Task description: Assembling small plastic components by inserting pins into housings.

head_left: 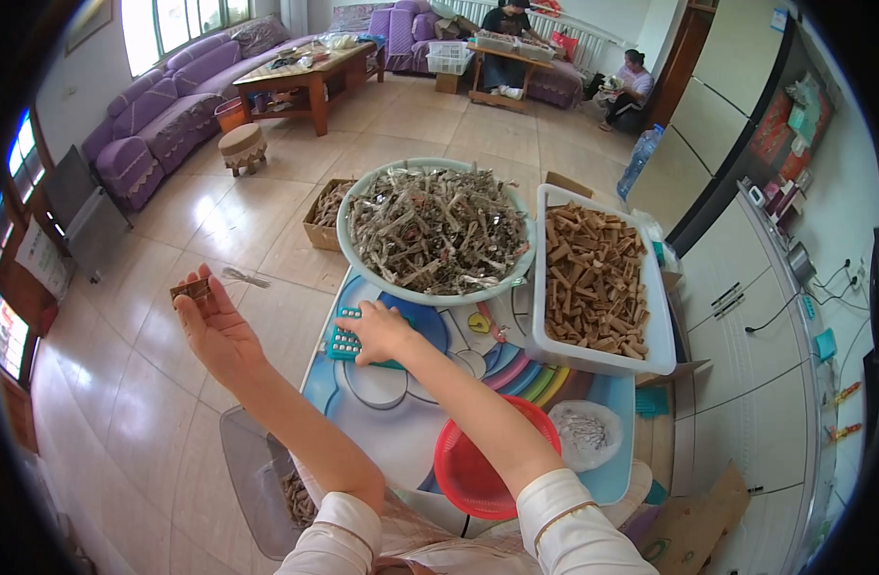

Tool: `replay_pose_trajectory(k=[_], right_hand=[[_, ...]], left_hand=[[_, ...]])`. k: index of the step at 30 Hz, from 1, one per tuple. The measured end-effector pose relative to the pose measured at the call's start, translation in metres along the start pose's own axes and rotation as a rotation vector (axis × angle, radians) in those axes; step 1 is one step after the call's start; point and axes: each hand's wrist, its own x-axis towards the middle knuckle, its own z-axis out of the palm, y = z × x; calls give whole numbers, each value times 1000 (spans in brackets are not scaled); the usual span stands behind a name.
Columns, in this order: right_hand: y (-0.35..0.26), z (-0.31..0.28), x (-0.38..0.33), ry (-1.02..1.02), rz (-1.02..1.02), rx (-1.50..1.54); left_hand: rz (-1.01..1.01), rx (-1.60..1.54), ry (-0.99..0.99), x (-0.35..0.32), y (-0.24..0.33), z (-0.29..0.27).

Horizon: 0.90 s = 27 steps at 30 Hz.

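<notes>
While the left hand (214,326) is raised out past the worktop's edge at about nine o'clock, its fingers pinch a small brown piece (190,288) with a thin wire or strand (245,278) trailing off it toward three o'clock; the piece is too small to say just what it is. That hand hangs over the tiled floor (171,220), well apart from the worktop (401,422).

At the centre, the right hand (382,331) rests palm down on a teal grid-like tray (342,342), fingers curled narrowly over its edge and touching it. The tray lies on the worktop, which has a colourful cartoon print.

At twelve o'clock from the tray stands a wide pale-green basin (363,192) heaped with grey, shredded-looking strips. At two o'clock, just beside the basin, a white rectangular tub (660,316) holds many short brown sticks. At five o'clock a red round sieve basket (463,479) sits near the worktop's edge, with a clear bag of small silvery bits (585,431) beside it. A cardboard box (324,216) stands on the floor at eleven o'clock. Far off at twelve o'clock are purple sofas (161,115), a wooden table (305,77) and two seated people.
</notes>
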Motion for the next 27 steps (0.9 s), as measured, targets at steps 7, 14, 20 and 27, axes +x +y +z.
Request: replay_pose_trajectory(k=[7,14,20,27], right_hand=[[1,3,-41,-92,-35,-84],[10,0,-66,-99,-74,-148],[1,-14,-76,-54,-73,-186],[-24,-36,-123,110,-118,-200]], left_hand=[[-10,-14,41,9,6,-19],[-22,9,38,4,3,-8],[-42,17,-10,6,1,-11],[-54,23,-6,5,0,-8]])
